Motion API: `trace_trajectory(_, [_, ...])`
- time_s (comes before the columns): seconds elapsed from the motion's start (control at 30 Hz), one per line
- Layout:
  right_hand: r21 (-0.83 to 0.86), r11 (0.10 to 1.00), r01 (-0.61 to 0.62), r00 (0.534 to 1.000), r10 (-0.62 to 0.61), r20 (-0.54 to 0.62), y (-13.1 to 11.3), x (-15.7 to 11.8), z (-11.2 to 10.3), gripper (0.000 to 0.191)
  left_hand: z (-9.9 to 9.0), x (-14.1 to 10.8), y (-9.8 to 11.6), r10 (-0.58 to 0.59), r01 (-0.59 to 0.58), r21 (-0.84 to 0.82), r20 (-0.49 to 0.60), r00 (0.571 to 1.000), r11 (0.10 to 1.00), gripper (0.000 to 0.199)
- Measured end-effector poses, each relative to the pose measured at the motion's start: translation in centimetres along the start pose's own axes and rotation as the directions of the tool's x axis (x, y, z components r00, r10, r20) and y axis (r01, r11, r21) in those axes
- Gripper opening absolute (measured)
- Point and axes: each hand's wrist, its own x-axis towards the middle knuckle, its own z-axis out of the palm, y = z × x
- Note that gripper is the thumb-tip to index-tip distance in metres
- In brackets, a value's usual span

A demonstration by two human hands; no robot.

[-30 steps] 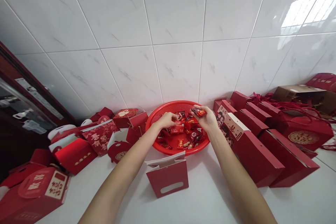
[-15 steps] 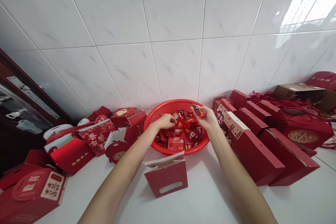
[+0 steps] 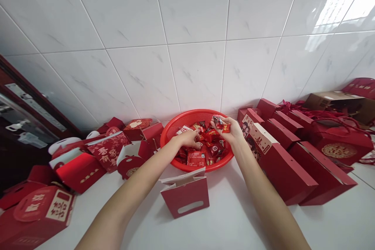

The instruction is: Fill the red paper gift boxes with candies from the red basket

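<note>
Now: round-rimmed, perforated basket (image 3: pixel 196 117) of red plastic, holding glossy, crinkled wrapped sweets (image 3: pixel 216 150). Left hand (image 3: pixel 189 139) dips into the basket, fingers curled half-closed over them; cannot tell whether one is gripped. Right hand (image 3: pixel 233 129), at the basket's right rim, cups a few shiny packets (image 3: pixel 222 124) in bent fingers. Before the basket: upright card bag (image 3: pixel 184 197), boxy, open-topped, near face slotted. Flat-sided red cartons (image 3: pixel 283 172) flank the basket.

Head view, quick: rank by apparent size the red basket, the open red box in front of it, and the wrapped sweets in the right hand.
1. Red basket
2. Open red box, though nearer the camera
3. Wrapped sweets in the right hand
</note>
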Motion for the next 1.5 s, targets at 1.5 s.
trace_trajectory(1.5, [-0.193, 0.981, 0.009, 0.995, -0.028, -0.097, 0.2, -0.6, 0.5, 0.008, -0.8, 0.0, -1.9, -0.158, 0.135, -0.107, -0.25, 0.955, 0.985, 0.015])
